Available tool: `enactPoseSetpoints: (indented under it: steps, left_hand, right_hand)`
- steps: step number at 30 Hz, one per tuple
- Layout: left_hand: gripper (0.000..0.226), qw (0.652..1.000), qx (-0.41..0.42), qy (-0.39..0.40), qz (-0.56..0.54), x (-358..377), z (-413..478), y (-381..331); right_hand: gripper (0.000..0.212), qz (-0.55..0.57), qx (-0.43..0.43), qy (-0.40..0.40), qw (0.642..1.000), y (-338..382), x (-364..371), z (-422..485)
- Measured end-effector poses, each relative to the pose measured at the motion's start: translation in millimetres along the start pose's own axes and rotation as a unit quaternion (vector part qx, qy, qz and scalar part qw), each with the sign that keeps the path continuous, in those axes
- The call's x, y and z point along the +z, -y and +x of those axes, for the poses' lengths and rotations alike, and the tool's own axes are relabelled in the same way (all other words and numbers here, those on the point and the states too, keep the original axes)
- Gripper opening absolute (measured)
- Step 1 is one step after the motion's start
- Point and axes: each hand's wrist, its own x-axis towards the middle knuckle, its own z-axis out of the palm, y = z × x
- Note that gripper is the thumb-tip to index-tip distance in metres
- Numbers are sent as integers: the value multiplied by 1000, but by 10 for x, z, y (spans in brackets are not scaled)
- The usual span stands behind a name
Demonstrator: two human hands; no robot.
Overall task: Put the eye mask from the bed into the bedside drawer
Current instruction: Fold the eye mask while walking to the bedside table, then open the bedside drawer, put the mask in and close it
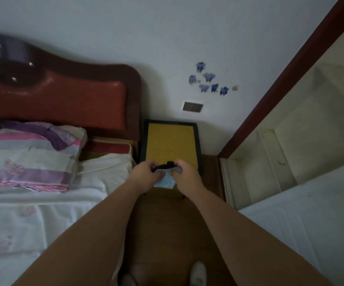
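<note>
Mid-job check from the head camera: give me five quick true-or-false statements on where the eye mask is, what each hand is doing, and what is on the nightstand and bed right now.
1. Both hands hold the eye mask. True: the left hand and right hand each grip an end.
2. The eye mask lies on the pillow. False: it is held in the air in front of the nightstand; the striped pillow carries nothing.
3. The nightstand has a yellow top with a dark border. True.
4. The eye mask is red. False: it is light blue with a black strap.
5. A lamp stands on the nightstand. False: no lamp shows on its top.
</note>
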Motion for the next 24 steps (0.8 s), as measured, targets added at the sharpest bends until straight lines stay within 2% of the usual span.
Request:
enactPoseSetpoints:
  steps: [4, 9, 13, 17, 21, 24]
  left_hand:
    - [20, 999, -40, 1, 6, 321, 313, 172]
    - [62, 991, -131, 5, -41, 866, 632, 582]
    - [69, 966, -213, -4, -145, 1375, 926, 916]
    - [52, 901, -295, -47, -315, 1814, 1363, 1217]
    - [51, 831, -343, -73, -433, 2173, 1748, 1481]
    - [41, 738, -362, -99, -561, 2407, 1961, 1610]
  right_hand:
    - [14, 7, -16, -11, 1000, -343, 20, 315]
    - [42, -9, 19, -29, 999, -946, 41, 672]
    - [43, -36, 9, -57, 998, -1431, 134, 972]
    - [43, -33, 7, -101, 994, -1849, 317, 1284]
    - [41, -20, 5, -141, 990, -2208, 479, 1563]
    - [38, -9, 14, -171, 985, -2418, 554, 1719]
